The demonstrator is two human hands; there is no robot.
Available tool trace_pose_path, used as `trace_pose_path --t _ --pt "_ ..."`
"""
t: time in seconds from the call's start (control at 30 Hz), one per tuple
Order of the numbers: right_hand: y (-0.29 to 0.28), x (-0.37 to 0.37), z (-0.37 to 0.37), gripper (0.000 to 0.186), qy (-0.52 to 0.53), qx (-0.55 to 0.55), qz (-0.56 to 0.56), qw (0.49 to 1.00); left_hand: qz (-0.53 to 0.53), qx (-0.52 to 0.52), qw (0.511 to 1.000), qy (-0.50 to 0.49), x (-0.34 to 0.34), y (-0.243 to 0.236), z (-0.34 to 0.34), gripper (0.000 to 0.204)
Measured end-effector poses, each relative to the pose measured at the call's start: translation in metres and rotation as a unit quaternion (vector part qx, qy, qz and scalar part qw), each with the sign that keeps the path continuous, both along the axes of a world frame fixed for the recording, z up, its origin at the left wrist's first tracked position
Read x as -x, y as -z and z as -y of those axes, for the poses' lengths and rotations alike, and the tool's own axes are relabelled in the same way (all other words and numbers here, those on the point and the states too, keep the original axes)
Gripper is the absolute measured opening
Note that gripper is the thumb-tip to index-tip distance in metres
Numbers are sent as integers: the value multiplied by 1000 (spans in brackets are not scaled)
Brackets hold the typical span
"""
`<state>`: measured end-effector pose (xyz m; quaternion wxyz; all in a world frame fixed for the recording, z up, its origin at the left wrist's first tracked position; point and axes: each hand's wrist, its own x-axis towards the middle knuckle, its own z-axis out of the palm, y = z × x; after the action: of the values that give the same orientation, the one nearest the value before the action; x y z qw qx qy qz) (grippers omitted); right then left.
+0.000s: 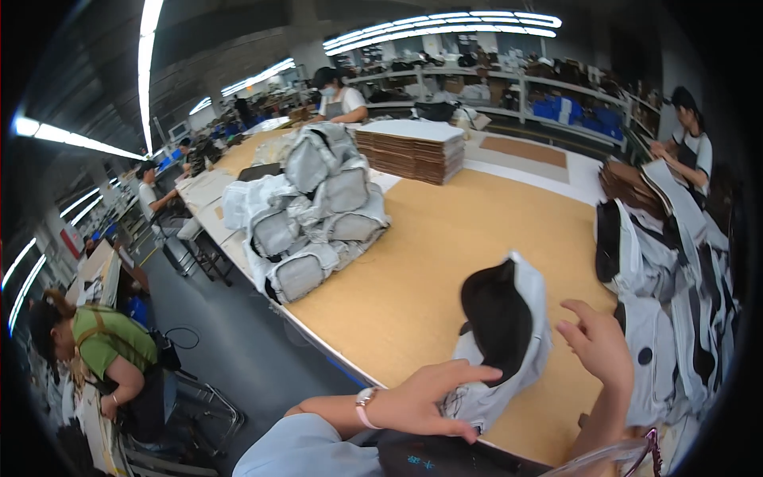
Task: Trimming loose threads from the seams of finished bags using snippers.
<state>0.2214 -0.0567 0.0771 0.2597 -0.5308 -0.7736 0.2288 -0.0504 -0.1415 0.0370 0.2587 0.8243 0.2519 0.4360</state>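
Basically: left hand [421, 401] flat, fingers spread, pinning the grey-black bag [501, 342] at the table's [445, 238] near edge; right hand [600, 342] open, empty, beside it. Keep it pinned.

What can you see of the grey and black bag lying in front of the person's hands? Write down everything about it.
The bag looks like soft pale grey fabric with a black panel or lining facing up. It lies slanted on the tan tabletop near its front edge, one end raised and blurred. The left hand, a watch on its wrist, rests flat on the bag's lower end. The right hand is open beside it, apparently not touching. Similar bags are piled further back on the left.
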Motion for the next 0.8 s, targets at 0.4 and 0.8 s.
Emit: trace_pose_path --t 0.4,0.8 --pt "7 15 3 40 -81 -31 6 996 233 51 870 -431 44 54 -83 35" --pt "17 42 19 24 -198 -166 -111 960 84 376 886 -259 68 101 -88 31"
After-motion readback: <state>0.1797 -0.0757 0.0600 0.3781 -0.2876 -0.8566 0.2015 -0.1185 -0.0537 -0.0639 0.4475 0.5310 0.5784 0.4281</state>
